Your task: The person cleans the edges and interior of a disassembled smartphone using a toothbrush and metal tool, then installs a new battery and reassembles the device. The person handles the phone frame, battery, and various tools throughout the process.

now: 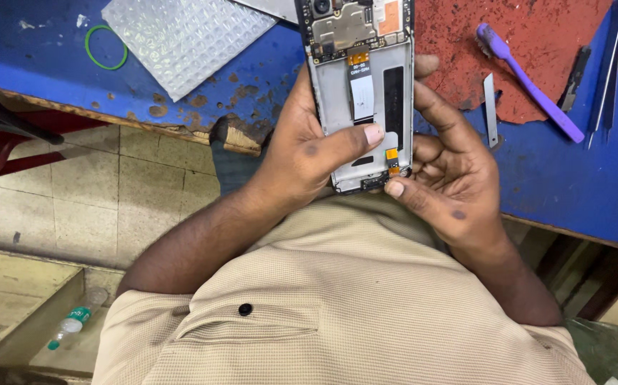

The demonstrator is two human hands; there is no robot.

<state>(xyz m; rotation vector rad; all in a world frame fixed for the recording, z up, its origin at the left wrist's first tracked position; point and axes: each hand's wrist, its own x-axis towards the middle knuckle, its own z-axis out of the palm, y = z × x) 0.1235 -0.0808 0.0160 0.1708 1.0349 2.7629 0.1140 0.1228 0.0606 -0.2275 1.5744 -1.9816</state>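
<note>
Close above the lap, both hands grip an opened phone (361,100) with its back cover off — the left hand (302,153) wraps its side, thumb across the frame; the right hand (451,178) closes on the lower corner. Beyond, on the blue bench (558,178), lie a purple brush (530,82), tweezers (608,64), bubble wrap (184,36) and a green rubber band (105,47).

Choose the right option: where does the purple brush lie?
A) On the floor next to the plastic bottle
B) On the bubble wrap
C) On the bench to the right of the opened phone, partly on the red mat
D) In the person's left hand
C: the purple brush lies on the bench, its head on the red mat, right of the opened phone that the left hand and right hand hold.
</note>
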